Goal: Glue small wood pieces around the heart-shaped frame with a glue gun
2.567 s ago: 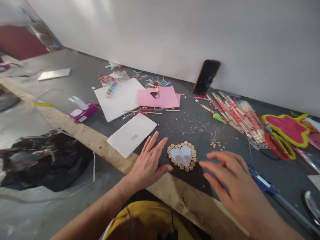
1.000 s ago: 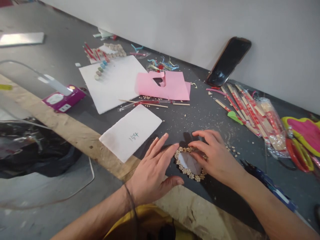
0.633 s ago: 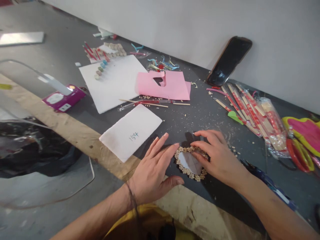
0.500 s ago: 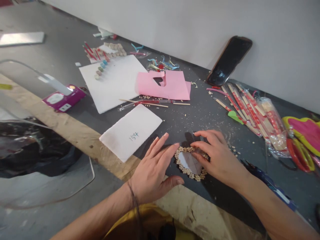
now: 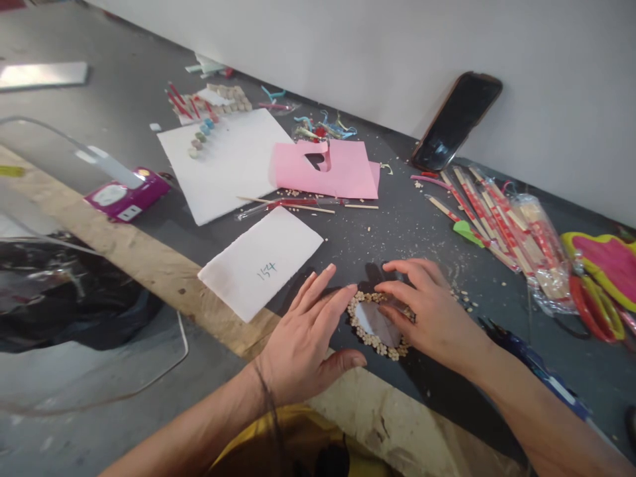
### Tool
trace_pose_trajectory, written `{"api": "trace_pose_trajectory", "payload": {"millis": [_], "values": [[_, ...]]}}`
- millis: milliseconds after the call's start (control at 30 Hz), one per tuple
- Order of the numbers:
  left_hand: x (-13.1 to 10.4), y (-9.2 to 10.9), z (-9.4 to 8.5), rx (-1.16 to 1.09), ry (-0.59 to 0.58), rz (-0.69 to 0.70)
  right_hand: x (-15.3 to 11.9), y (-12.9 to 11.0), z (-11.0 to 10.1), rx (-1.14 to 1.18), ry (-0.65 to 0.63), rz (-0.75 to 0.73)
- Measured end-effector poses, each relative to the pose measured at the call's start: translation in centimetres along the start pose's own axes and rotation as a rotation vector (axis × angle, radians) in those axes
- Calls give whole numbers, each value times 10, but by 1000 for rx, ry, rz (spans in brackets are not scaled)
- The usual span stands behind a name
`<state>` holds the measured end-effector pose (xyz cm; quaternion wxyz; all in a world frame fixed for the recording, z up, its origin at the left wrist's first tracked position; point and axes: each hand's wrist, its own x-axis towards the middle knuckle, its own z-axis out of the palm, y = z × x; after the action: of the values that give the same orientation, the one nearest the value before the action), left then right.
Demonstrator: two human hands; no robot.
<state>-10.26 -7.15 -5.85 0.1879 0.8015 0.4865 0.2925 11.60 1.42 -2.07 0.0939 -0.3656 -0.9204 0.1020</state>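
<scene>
A small rounded piece with a pale, shiny centre (image 5: 370,319) lies on the dark tabletop, its edge ringed with little wooden bits (image 5: 377,346). My left hand (image 5: 313,331) is flat and open on its left side, with the index fingertip at the upper left of the ring. Over the right part of the piece curls my right hand (image 5: 427,308). Its thumb and index finger come together in a pinch at the upper rim; whatever is between them is too small or hidden to make out. Those fingers cover part of the ring.
White card marked in green (image 5: 248,278), a larger white sheet (image 5: 233,159) and cut pink paper (image 5: 348,172) lie beyond. A phone (image 5: 457,122) leans on the wall. Wrapped sticks (image 5: 497,212), scissors (image 5: 591,311) and a blue tool (image 5: 536,368) are rightward; a purple socket box (image 5: 126,195) is left.
My right hand's index finger and thumb have shifted slightly left along the upper rim. My left hand and the ringed piece stay in place.
</scene>
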Motion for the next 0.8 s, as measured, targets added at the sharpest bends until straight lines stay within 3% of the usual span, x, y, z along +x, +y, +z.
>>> {"api": "trace_pose_trajectory", "payload": {"millis": [800], "values": [[0, 1, -1, 10, 4, 8, 11, -9, 9, 20, 3, 0]]}}
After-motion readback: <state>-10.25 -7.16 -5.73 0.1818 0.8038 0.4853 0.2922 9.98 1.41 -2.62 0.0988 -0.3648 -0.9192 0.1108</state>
